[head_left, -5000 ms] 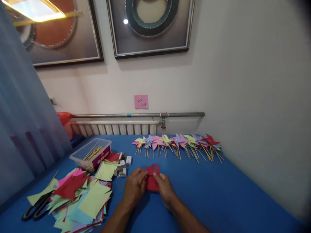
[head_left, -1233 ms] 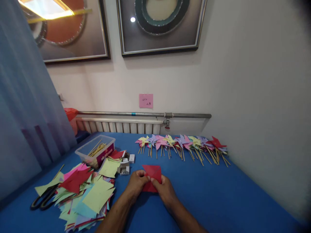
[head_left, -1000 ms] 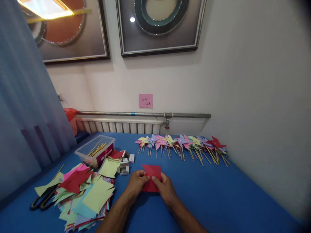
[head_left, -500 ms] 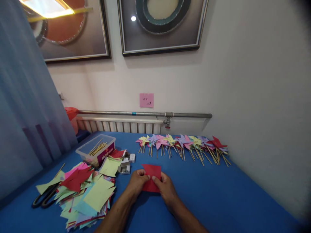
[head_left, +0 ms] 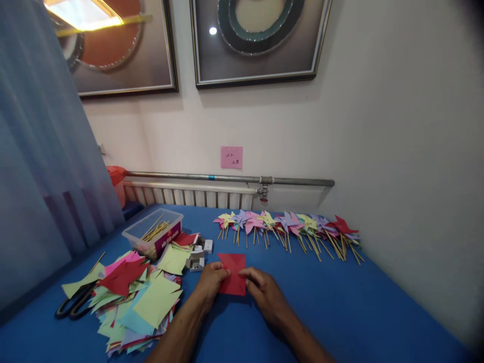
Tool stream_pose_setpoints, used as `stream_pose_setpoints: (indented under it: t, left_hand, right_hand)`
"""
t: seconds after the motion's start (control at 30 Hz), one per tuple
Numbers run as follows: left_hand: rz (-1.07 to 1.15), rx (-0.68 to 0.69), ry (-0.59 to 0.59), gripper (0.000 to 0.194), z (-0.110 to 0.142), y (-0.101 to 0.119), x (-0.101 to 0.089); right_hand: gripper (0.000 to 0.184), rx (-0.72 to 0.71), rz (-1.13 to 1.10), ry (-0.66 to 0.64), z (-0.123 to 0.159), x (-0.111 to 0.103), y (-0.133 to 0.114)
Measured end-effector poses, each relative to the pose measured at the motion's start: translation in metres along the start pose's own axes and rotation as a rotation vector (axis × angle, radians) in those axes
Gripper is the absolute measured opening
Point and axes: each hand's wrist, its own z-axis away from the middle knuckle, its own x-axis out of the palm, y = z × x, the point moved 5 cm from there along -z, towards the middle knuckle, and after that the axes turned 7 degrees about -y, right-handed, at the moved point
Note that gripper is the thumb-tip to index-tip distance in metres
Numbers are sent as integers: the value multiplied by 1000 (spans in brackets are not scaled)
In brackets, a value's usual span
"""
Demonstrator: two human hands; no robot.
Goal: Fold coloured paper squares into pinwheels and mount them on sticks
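A square sheet of red paper [head_left: 235, 285] with cuts at its corners is held above the blue table, in front of me. My left hand [head_left: 212, 281] pinches its left side, thumb on top and fingers underneath. My right hand [head_left: 263, 292] is at the right edge, its bent index finger and thumb closed on the paper there. To the left lies a heap of cut paper sheets [head_left: 155, 302] in green, blue, pink and red. Small white boxes [head_left: 195, 262] with tiny metal pieces stand just beyond my left hand.
A clear plastic tub [head_left: 132, 237] of thin sticks stands at the back left. Black-handled scissors [head_left: 77, 301] lie at the left, partly under paper. Finished paper pinwheels [head_left: 255, 222] on sticks line the back of the blue table [head_left: 340, 312]. A curtain [head_left: 56, 151] hangs at left.
My right hand has shifted from gripping the paper with its thumb over the front to holding the right edge with index finger and thumb. The left hand keeps its pinch. The view has shifted slightly.
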Motion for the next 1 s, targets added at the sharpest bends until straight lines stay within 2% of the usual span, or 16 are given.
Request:
stream_pose_setpoints:
  t: [0.17, 0.3, 0.57, 1.0]
  left_hand:
    - [-42, -14, -39, 21, 3, 1, 6]
    - [-27, -9, -86, 24, 5, 2, 11]
    - [-47, -21, -94, 22, 6, 2, 14]
    - [-89, -17, -90, 37, 4, 2, 16]
  right_hand:
    - [30, 37, -68, 6, -2, 7, 2]
    - [28, 61, -95, 75, -2, 11, 3]
    - [21, 138, -183, 167, -4, 18, 19]
    - [12, 220, -239, 219, -8, 24, 30]
